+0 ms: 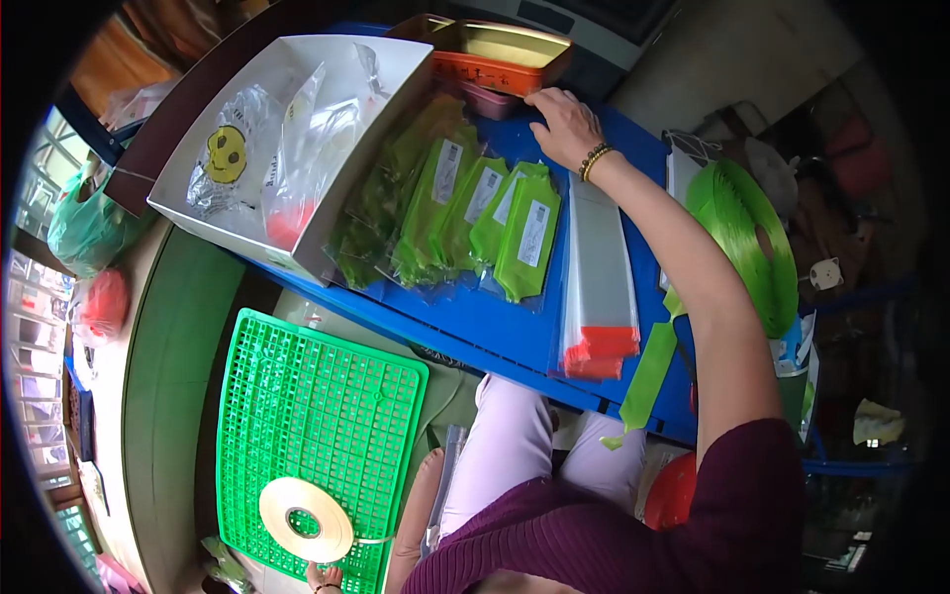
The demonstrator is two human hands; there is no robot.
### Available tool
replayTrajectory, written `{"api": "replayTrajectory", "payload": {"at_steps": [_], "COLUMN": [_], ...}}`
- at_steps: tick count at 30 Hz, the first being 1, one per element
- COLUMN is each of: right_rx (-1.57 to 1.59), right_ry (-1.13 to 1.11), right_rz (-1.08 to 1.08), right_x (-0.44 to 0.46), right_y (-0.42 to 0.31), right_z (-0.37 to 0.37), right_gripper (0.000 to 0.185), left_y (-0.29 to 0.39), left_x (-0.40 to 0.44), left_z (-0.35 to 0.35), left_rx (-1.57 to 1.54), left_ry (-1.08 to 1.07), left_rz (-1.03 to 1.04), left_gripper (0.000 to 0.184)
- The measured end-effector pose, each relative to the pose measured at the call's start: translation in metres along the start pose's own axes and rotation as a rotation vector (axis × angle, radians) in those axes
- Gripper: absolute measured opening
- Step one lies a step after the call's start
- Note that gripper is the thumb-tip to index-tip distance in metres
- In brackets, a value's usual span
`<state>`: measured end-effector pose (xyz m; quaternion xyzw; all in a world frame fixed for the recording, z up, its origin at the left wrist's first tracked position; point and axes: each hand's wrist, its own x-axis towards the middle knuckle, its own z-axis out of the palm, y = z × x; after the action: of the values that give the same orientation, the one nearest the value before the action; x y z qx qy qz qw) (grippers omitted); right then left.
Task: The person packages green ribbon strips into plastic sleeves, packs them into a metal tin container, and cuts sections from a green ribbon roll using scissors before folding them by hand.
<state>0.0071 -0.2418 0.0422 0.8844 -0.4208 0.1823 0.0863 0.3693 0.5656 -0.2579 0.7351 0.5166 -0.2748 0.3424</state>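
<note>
My right hand (571,129), with a beaded bracelet at the wrist, reaches across the blue table. Its fingers are spread beside the near right corner of an orange tray (510,75); contact is unclear. Below it lie green packets (529,233) with white barcode labels, and a stack of clear plastic sleeves (600,267) with red ends. My left hand (325,575) shows only partly at the bottom edge. Its fingers look apart, by the lower rim of a cream label roll (272,515). That roll lies on a green plastic basket (322,396).
A white box (391,119) with clear plastic bags stands at the table's left. A large roll of green ribbon (727,228) stands at the right, near a loose green strip (648,376). Green and red bags (94,233) sit at far left.
</note>
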Motion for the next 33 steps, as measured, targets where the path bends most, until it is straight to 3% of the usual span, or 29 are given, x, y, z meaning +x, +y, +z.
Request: {"api": "replayTrajectory", "payload": {"at_steps": [2,5,8,9,10,12,13,14,16,19,20,24,27,28,33], "right_rx": [-0.050,-0.004,-0.035,-0.096,-0.156,-0.134,-0.117,-0.113,-0.023,0.040,0.088,0.175,0.379,0.344,0.440], "right_ry": [0.191,0.103,0.074,-0.036,-0.147,-0.169,-0.205,-0.204,-0.076,0.027,0.088,0.468,0.440,0.452,0.213], "right_rz": [-0.076,0.042,0.092,0.203,0.314,0.369,0.435,0.432,0.478,0.466,0.465,0.250,0.196,0.040,-0.404], "right_x": [0.016,0.050,0.074,0.079,0.084,0.089,0.088,0.086,0.072,0.051,0.043,-0.012,-0.078,-0.099,-0.179], "right_y": [0.005,-0.003,-0.002,-0.005,-0.006,0.010,0.013,0.017,0.014,0.019,0.017,0.013,-0.008,-0.017,-0.088], "right_z": [-0.004,-0.021,-0.011,-0.008,-0.004,0.017,0.018,0.018,0.007,-0.006,-0.017,-0.070,-0.119,-0.134,-0.181], "right_gripper": [0.037,0.048,0.057,0.050,0.044,0.036,0.030,0.030,0.020,0.019,0.019,0.020,0.013,0.010,0.020], "left_y": [0.008,0.024,0.032,0.033,0.026,0.015,0.015,0.014,0.006,-0.007,-0.005,-0.003,0.004,0.008,0.036], "left_x": [0.004,0.028,0.049,0.032,0.023,-0.057,-0.050,-0.044,-0.057,-0.145,-0.232,-0.339,-0.398,-0.409,-0.385], "left_z": [0.009,0.015,0.039,0.048,0.069,0.087,0.087,0.088,0.096,0.109,0.107,0.135,0.145,0.144,0.108], "left_rx": [0.145,0.240,0.209,0.203,-0.002,-0.156,-0.097,-0.035,0.060,0.075,0.103,0.036,0.099,0.169,-0.236], "left_ry": [0.127,0.198,0.128,0.092,0.149,-0.116,-0.192,-0.267,-0.222,-0.257,-0.372,-0.836,-1.040,-1.058,-1.729], "left_rz": [0.122,0.492,0.755,0.780,0.939,0.994,0.959,0.923,1.000,1.309,1.274,1.261,1.367,1.441,0.798], "left_gripper": [0.046,0.046,0.046,0.040,0.034,0.027,0.026,0.025,0.018,0.020,0.020,0.015,0.014,0.023,0.067]}}
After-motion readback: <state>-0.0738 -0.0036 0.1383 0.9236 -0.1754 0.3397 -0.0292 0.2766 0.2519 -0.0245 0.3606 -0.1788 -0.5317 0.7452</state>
